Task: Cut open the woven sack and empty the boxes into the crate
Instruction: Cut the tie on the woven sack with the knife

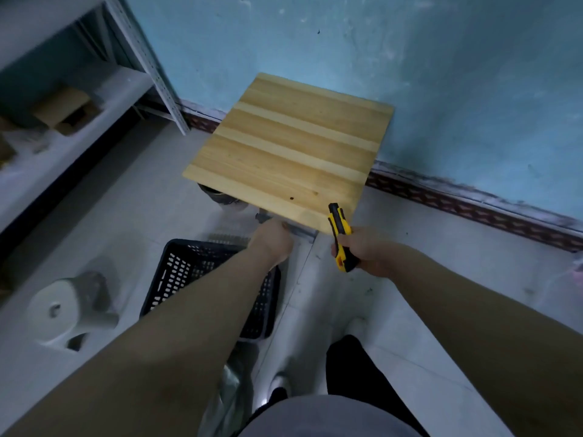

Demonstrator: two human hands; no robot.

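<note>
A yellow-and-black utility knife (339, 236) points up and away in my right hand (367, 250), its tip over the near right corner of a small wooden table (290, 143). My left hand (271, 244) reaches to the table's near edge, fingers curled under it at a metal bracket. Below my left forearm a black perforated plastic crate (186, 279) stands on the floor, and I see nothing inside it. A crumpled pale sack or plastic sheet (230, 398) lies by my feet, partly hidden by my arm. No boxes show near the crate.
A grey metal shelving unit (151, 61) holding a cardboard box (66, 110) stands at the left. A white round object (60, 310) lies on the tiled floor left of the crate. A blue wall (441, 74) runs behind the table.
</note>
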